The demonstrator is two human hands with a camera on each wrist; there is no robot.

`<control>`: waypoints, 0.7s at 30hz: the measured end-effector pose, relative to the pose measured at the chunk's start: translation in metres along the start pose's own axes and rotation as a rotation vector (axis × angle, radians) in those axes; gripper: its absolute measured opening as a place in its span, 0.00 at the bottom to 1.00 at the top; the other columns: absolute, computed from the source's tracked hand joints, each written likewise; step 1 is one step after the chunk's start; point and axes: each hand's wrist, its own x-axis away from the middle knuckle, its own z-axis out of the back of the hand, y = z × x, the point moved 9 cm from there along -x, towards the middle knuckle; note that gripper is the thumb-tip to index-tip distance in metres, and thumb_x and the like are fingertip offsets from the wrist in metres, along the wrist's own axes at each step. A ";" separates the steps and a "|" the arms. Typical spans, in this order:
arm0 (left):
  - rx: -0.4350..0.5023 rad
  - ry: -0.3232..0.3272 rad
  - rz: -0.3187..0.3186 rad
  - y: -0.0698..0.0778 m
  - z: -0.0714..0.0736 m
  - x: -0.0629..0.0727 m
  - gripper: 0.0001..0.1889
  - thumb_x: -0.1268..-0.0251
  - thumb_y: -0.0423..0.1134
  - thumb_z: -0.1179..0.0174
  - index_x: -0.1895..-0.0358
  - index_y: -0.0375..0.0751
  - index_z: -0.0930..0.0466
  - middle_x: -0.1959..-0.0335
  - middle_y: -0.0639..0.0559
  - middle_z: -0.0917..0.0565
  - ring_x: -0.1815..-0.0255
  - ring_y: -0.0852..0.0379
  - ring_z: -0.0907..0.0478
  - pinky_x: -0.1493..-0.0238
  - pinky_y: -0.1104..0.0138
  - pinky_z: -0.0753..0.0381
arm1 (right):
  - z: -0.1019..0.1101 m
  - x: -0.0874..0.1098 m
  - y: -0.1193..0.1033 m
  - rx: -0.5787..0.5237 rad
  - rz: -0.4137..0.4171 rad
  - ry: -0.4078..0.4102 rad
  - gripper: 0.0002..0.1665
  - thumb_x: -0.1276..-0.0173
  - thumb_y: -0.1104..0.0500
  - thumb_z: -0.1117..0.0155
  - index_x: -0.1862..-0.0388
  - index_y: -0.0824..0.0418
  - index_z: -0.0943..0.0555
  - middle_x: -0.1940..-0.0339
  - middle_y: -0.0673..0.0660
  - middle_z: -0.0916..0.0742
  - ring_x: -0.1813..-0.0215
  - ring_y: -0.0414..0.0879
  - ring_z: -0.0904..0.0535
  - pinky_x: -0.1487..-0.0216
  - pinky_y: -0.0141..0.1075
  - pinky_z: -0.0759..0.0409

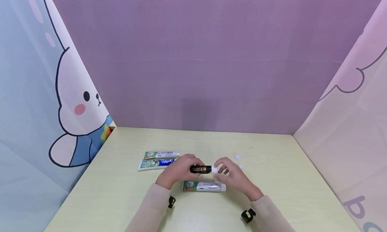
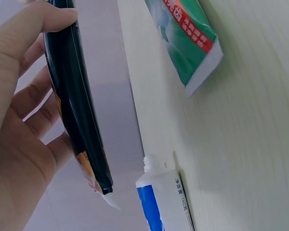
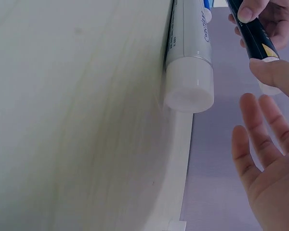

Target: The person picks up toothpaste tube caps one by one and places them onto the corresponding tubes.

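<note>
My left hand [image 1: 179,168] grips a black toothpaste tube [image 1: 201,169] with gold lettering, thumb on one face and fingers behind, holding it above the table. The tube's white cap [image 1: 214,169] points to the right. At that cap is my right hand [image 1: 232,175], its thumb overlapping the cap end in the right wrist view while the other fingers [image 3: 261,139] are spread apart from it. Just below the hands lies a green and white toothpaste tube [image 1: 208,186], its white cap [image 3: 189,84] on.
At the left, a second green and white tube [image 1: 161,154] lies behind a blue and green tube [image 1: 155,164]. One tube's threaded white neck [image 2: 153,164] is bare. Small white caps [image 1: 238,156] lie right of the hands. A purple panel [image 1: 199,64] stands at the table's back.
</note>
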 end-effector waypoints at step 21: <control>0.010 -0.009 0.020 -0.003 -0.001 0.000 0.17 0.43 0.38 0.29 0.49 0.52 0.13 0.57 0.63 0.17 0.58 0.66 0.23 0.51 0.70 0.21 | -0.002 0.000 0.004 -0.038 -0.097 -0.025 0.14 0.28 0.54 0.34 0.47 0.53 0.23 0.60 0.49 0.16 0.63 0.46 0.20 0.62 0.37 0.19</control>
